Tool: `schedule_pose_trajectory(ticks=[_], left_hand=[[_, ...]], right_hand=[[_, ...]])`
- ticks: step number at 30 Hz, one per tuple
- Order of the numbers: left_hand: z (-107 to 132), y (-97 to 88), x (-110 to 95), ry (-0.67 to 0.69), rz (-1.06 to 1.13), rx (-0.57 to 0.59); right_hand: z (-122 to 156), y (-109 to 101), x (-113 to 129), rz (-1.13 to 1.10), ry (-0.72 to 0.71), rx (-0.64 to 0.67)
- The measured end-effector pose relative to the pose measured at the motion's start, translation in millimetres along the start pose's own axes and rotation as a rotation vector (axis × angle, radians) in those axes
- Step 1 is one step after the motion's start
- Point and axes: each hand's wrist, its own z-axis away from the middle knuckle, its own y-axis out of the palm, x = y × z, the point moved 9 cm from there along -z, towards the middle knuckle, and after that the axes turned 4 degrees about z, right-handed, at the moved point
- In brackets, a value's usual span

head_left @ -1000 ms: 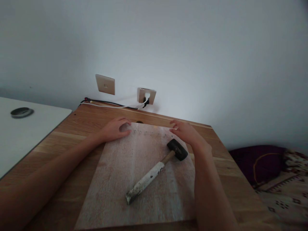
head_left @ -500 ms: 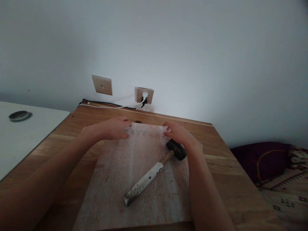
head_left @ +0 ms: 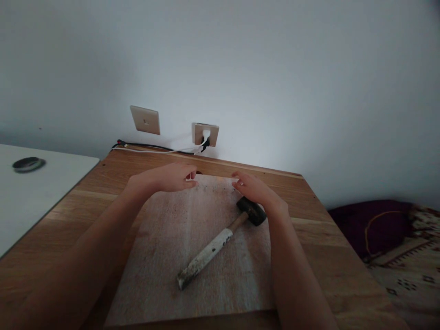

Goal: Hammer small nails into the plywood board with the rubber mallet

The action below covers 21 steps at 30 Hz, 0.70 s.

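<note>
A flat pale wooden board (head_left: 161, 256) lies on the wooden table, with a row of small nail-like points (head_left: 215, 187) along its far edge; they are too small to make out clearly. My left hand (head_left: 173, 177) is over the board's far left corner, thumb and fingers apart, nothing visible between them. Across from it, my right hand (head_left: 252, 187) is at the far right corner, its thumb and fingers also parted. Whether the fingertips touch the board I cannot tell. A mallet (head_left: 209, 252) with a black head and worn white handle rests diagonally on the board, its head close by my right wrist.
The wooden table (head_left: 319, 247) stands against a wall. A socket (head_left: 213, 135) with plugs and a second wall plate (head_left: 145, 120) are above its back edge, where cables (head_left: 151, 149) run. A white table (head_left: 44, 197) with a round dark object (head_left: 29, 164) adjoins left; purple cloth (head_left: 385, 224) is at right.
My left hand has moved to the right along the board's far edge, nearer the row of points. My right hand has barely shifted. The mallet stays on the board.
</note>
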Motion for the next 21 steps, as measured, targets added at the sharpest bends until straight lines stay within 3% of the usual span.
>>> schedule_pose_trajectory(ticks=[7, 21], left_hand=[[1.9, 0.3, 8.2, 0.000, 0.121, -0.007], [-3.3, 12.7, 7.9, 0.000, 0.081, 0.033]], right_hand=[[2.9, -0.3, 0.3, -0.030, 0.006, 0.017], [3.7, -0.4, 0.8, -0.078, 0.037, 0.020]])
